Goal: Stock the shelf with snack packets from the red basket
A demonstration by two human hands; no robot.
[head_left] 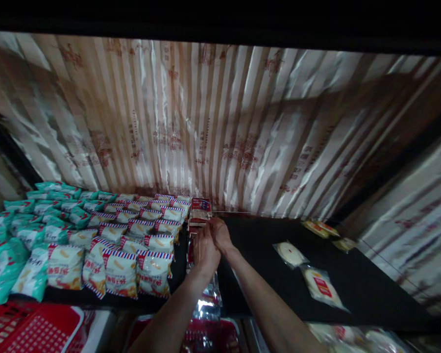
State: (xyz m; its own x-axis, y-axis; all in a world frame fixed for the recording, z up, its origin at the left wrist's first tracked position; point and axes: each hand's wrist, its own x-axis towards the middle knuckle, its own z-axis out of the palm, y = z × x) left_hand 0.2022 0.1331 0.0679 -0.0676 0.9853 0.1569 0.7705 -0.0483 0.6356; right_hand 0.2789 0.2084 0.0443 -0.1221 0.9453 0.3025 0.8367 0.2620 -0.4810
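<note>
My left hand and my right hand meet at the middle of the black shelf. Their fingers are closed together at the near edge of a red snack packet, which lies at the back. The fingertips are partly hidden. Below my left hand, a row of clear and red packaging runs toward the shelf's front edge, partly covered by the forearms. Just left of it stand rows of white snack bags with red-and-blue striped edges.
Teal snack bags fill the far left. Two flat round packs, one a white pack, lie on the black shelf at right, with yellow packs behind. Red baskets stand below the front edge. A striped plastic sheet hangs behind.
</note>
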